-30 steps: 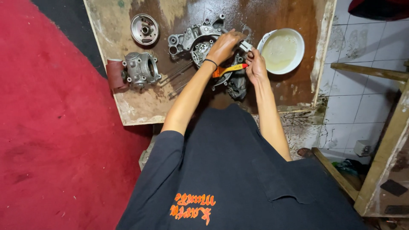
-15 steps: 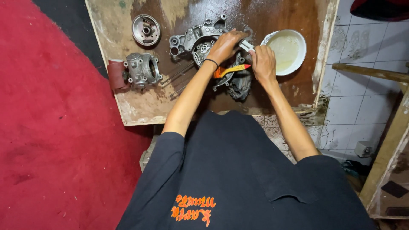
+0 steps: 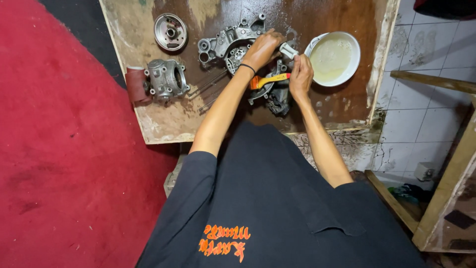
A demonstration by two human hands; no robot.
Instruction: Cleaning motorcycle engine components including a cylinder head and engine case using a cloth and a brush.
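A grey metal engine casing lies on a wet wooden board. My left hand rests on top of the casing and grips its right part. My right hand holds a paintbrush with a yellow and orange handle; its bristle end points left under my left wrist. A small pale metal part shows between the two hands. A darker engine piece lies just below them.
A white bowl of cloudy liquid stands right of my hands. A round metal disc and a cylinder block with a red piece lie at left. Red carpet covers the left, tiled floor the right.
My right hand has moved slightly down and to the right with the brush. The left hand stays on the casing. The view has shifted a little.
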